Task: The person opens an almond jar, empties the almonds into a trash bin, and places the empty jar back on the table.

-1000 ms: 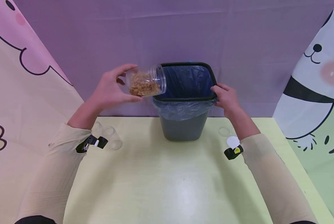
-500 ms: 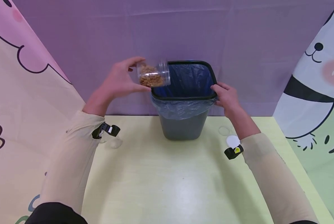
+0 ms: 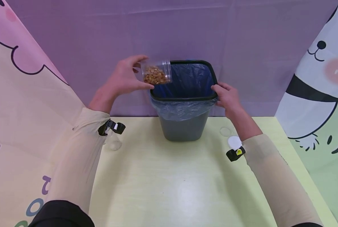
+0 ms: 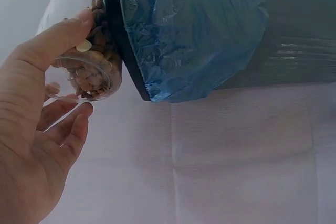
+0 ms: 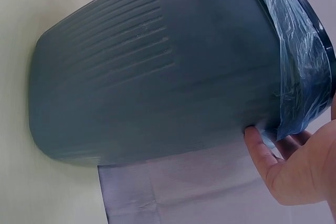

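My left hand (image 3: 126, 80) grips a clear plastic jar (image 3: 156, 73) of brown nuts, tipped on its side with its mouth over the left rim of a dark grey waste bin (image 3: 183, 126). The bin is lined with a blue plastic bag (image 3: 190, 80). In the left wrist view the thumb and fingers of my left hand (image 4: 39, 129) curl round the jar (image 4: 84, 72), which sits against the bin's rim (image 4: 123, 51). My right hand (image 3: 226, 97) holds the bin's right rim; in the right wrist view its fingers (image 5: 260, 148) press the bin wall (image 5: 157, 77) under the bag's edge.
The bin stands at the back of a pale yellow table (image 3: 171, 189), against a purple cloth backdrop (image 3: 242, 37). A white round lid (image 3: 234, 142) and a clear lid (image 3: 225, 131) lie right of the bin. A clear cup (image 3: 115, 145) stands under my left forearm.
My left hand has carried the jar rightward and up to the bin's left rim and tipped it further. The right hand has stayed on the rim.
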A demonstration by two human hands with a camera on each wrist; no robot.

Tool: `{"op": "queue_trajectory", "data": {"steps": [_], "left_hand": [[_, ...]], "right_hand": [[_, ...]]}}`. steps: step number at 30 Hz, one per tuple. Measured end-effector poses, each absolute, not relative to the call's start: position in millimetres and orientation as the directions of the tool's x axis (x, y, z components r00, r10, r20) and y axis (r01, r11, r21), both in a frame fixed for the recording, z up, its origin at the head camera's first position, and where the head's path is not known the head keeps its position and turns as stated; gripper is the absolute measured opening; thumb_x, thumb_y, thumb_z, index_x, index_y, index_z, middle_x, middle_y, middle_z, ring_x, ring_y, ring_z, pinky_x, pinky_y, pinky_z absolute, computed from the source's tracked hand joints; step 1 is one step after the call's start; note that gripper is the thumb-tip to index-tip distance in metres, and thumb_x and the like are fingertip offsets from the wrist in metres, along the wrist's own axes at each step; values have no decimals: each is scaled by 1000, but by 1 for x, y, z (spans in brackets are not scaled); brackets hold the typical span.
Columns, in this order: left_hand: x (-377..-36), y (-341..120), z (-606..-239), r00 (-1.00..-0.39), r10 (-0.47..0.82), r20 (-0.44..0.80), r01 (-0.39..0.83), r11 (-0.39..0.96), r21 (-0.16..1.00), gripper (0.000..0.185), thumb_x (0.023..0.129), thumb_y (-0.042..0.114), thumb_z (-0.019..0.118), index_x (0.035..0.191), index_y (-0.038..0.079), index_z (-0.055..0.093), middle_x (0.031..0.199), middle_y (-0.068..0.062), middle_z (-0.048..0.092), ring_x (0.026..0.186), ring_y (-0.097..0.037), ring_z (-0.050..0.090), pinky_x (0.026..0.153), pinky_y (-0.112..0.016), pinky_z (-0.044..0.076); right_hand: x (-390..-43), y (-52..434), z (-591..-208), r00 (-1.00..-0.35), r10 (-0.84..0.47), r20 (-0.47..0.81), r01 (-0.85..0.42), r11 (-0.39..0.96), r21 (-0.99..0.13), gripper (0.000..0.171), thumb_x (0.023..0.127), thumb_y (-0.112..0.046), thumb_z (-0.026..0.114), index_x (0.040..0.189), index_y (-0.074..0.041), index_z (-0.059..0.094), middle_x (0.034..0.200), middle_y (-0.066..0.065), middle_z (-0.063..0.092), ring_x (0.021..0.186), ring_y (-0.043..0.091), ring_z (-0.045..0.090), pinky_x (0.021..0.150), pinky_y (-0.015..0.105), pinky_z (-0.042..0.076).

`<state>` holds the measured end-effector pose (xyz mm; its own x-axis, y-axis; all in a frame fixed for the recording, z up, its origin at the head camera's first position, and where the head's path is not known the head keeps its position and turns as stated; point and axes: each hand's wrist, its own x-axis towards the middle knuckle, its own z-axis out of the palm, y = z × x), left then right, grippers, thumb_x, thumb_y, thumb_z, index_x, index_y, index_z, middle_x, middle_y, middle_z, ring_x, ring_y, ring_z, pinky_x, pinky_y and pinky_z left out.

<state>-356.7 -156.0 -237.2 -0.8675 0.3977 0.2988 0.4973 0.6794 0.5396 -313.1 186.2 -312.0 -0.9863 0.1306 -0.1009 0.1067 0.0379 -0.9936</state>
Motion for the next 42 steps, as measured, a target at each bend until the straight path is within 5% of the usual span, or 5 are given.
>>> {"op": "queue_trajectory", "data": {"steps": [17,42], "left_hand": [[-345,-146,-216,-792,535,294,607,741,287,99,68,32,89,148,7,37,145,-9,42,126,-27,44,104,-43,37],[-338,-144,-217,-761,570,309,629,766,134,97,70,32,89,150,14,37,149,-5,39,134,-27,39,106,-48,35]], "right_hand": [[-311,181,-314,-989,126,-82,86,29,-996,55,95,-34,57,143,-8,47,143,13,46,125,27,49,103,45,41],[-314,182,-320,-991,119,-60,67,55,-996,58,96,-37,53,146,-9,44,149,12,39,133,29,41,105,48,38]]}}
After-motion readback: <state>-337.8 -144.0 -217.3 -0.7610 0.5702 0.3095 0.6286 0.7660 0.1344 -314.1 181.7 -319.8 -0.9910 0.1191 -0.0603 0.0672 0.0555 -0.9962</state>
